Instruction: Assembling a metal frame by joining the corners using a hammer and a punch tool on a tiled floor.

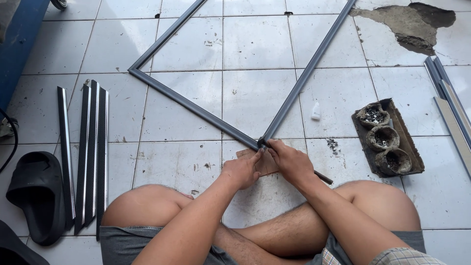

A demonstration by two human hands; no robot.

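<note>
A grey metal frame point(196, 110) is seen lying flat on the white tiled floor point(255, 41), its near corner brought just in front of the crossed bare legs of a seated person, while its two far ends are cut off by the top edge of the view. At that near corner both hands are met: the left hand point(241, 171) is laid with its fingers curled narrowly and pressed against the joint, and the right hand point(290, 162) is closed around the corner, with a dark rod-like tool point(324, 177) seen sticking out from under its wrist; how the tool is gripped is hidden by the hand. The joint itself is covered by the fingertips and cannot be made out. A piece of brown cardboard point(267, 164) is partly seen beneath the hands. To the left, several dark metal strips point(91, 152) are laid side by side, and a black sandal point(37, 194) is placed beside them. To the right, a cardboard tray point(409, 157) holds three round cups of small metal parts, too small to be told apart. A small white bottle point(316, 111) lies near the frame's right bar. More pale metal bars point(454, 105) are cut off at the right edge, and a patch of broken tile point(407, 24) is seen at the top.
</note>
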